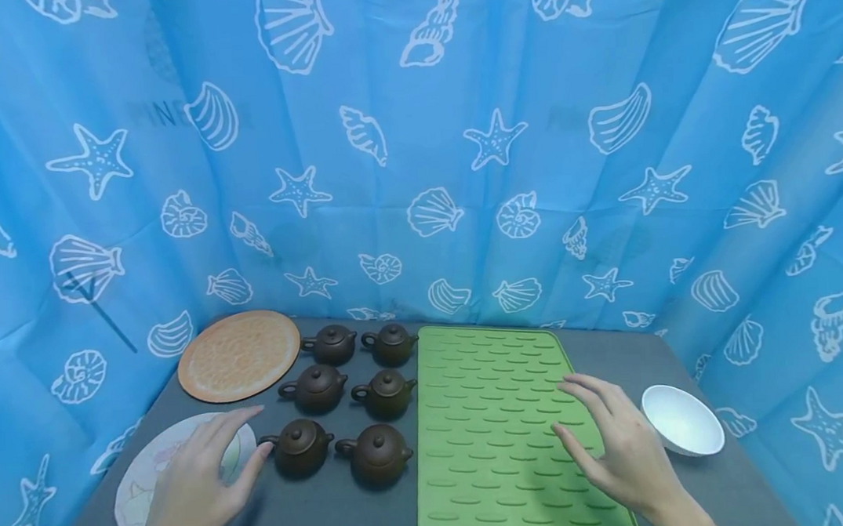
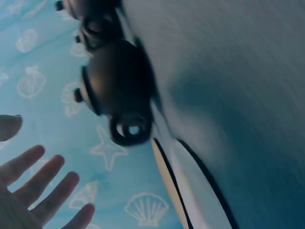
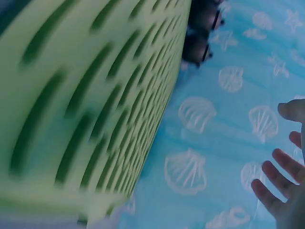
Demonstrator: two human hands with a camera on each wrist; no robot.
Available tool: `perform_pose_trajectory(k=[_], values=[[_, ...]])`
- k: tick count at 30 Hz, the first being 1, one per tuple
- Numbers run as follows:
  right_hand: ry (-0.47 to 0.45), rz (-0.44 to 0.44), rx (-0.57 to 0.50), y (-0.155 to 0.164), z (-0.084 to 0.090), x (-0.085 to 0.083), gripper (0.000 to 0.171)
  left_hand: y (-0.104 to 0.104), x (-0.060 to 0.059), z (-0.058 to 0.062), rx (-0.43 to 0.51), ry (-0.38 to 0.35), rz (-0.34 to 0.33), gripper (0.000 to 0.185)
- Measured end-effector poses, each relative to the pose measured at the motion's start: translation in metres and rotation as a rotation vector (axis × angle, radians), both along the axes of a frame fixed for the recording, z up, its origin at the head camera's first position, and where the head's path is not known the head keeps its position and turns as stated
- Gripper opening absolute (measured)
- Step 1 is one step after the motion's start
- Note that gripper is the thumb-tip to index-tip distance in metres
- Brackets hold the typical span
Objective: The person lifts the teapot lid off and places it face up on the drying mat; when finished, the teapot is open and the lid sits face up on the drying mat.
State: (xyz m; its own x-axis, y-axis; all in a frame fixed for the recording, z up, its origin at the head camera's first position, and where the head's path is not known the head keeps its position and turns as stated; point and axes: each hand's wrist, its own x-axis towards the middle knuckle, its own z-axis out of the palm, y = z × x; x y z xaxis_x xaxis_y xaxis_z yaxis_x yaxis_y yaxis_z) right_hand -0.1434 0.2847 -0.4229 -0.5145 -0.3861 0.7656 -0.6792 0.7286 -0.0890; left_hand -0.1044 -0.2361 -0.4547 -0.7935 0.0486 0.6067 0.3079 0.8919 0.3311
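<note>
My left hand (image 1: pixel 199 480) hovers over a white patterned round mat (image 1: pixel 131 495), its fingers apart and holding nothing. Just right of its thumb sits a dark brown teapot (image 1: pixel 300 449), whose handle points toward the hand; the left wrist view shows that teapot (image 2: pixel 119 78) close up. Several more lidded teapots stand around it in two columns, among them a front right teapot (image 1: pixel 379 455). Above the right part of a green ridged mat (image 1: pixel 492 432) is my right hand (image 1: pixel 616 443), fingers spread and nothing in them. A white bowl (image 1: pixel 683 420) stands just beyond it on the right.
Behind the patterned mat lies a round tan mat (image 1: pixel 238 356) at the back left. Grey cloth (image 1: pixel 320 518) covers the table. A blue curtain (image 1: pixel 403 154) with white shells and starfish encloses the back and both sides.
</note>
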Motion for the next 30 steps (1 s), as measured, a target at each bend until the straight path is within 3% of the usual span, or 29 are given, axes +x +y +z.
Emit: perform_pose_trajectory(k=[3, 6, 9, 12, 14, 20, 25, 30], values=[[-0.119, 0.063, -0.058, -0.017, 0.000, 0.002, 0.041, 0.013, 0.002, 0.001, 0.064, -0.064, 0.011, 0.042], [-0.215, 0.141, -0.123, -0.036, 0.002, 0.001, 0.047, 0.024, 0.001, 0.004, 0.127, -0.133, -0.012, 0.037], [-0.293, 0.208, -0.180, -0.057, 0.003, 0.000, 0.052, 0.037, -0.002, 0.007, 0.225, -0.288, -0.052, 0.032], [-0.372, 0.276, -0.238, -0.078, 0.001, -0.004, 0.044, 0.051, -0.007, 0.008, 0.331, -0.472, -0.087, 0.028], [-0.471, 0.325, -0.286, -0.091, -0.001, -0.007, 0.036, 0.059, -0.011, 0.007, 0.378, -0.549, -0.111, 0.026], [-0.794, 0.420, -0.387, -0.132, -0.006, -0.017, 0.019, 0.072, -0.021, -0.001, 0.422, -0.617, -0.203, 0.024], [-0.995, 0.448, -0.395, -0.167, -0.014, -0.026, 0.023, 0.080, -0.027, -0.007, 0.544, -0.723, -0.207, 0.026], [-1.087, 0.437, -0.348, -0.190, -0.025, -0.035, 0.027, 0.085, -0.031, -0.014, 0.586, -0.729, -0.199, 0.021]])
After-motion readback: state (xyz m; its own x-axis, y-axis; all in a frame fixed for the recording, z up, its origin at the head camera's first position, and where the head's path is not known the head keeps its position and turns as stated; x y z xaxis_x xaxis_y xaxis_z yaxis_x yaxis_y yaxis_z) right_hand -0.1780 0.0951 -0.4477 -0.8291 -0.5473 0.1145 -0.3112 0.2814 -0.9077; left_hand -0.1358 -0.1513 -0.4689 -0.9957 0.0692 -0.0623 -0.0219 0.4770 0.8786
